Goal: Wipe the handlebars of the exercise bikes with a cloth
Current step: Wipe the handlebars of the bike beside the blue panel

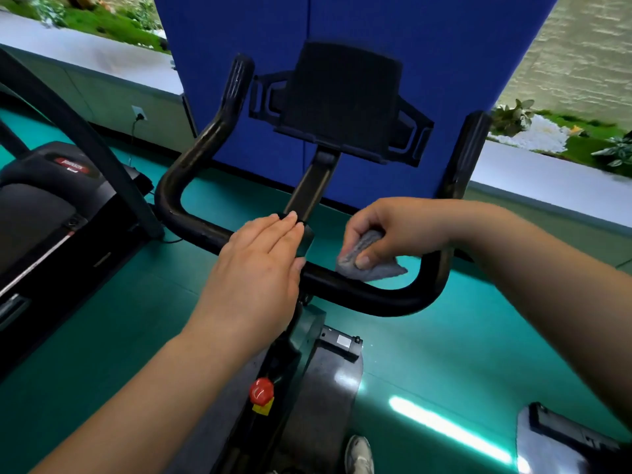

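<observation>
At frame centre the left hand [260, 261] lies flat on the handlebar [386, 295] clamp while the right hand [386, 230] pinches the grey cloth [371, 265] against the bar; best wrap it around and sweep toward the lower-right bend.

The floor [461, 354] is a glossy teal-green sheet, catching a bright strip of lamp glare toward five o'clock. The exercise bike [307, 381] stands on it at six o'clock, with a white sneaker [359, 455] planted just beside its flywheel housing. A treadmill [51, 213] sits on the floor at nine o'clock. A blue partition panel [427, 80] rises from it at twelve o'clock, and another machine's base [564, 436] rests at four o'clock.
</observation>
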`<state>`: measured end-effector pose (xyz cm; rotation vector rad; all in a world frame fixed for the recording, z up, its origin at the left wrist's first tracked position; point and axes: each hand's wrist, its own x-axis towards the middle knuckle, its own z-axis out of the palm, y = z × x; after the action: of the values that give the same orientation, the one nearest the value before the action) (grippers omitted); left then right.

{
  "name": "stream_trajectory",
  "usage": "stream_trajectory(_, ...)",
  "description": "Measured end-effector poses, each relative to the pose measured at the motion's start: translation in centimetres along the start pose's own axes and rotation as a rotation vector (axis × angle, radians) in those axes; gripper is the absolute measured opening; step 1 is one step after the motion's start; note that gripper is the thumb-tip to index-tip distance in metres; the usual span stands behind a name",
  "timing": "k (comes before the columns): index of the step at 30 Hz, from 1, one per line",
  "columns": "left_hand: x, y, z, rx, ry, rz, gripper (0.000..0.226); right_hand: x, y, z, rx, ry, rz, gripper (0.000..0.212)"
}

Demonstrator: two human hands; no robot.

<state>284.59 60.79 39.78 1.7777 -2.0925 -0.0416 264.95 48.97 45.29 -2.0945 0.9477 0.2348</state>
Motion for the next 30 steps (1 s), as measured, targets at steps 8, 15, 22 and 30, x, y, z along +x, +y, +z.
stream_trajectory(8, 1.0, 1.7, 0.9, 0.038, 0.034, -0.048, 0.049, 0.1, 1.3, -2.7, -0.130, -0.349, -0.061, 0.020)
stream_trajectory(15, 1.7, 2.1, 0.7, 0.066, 0.039, -0.030, 0.045, 0.4, 2.7, -4.3, -0.171, -0.485, -0.121, 0.025)
stream_trajectory(22, 2.4, 1.5, 0.1, 0.039, 0.064, -0.002, 0.041, 1.9, 2.2, -3.5, -0.236, -0.547, -0.058, 0.018)
stream_trajectory(30, 3.1, 0.7, 0.1, 0.002, 0.061, 0.041, 0.040, 1.2, 2.9, -8.5, -0.357, -0.426, 0.052, 0.019)
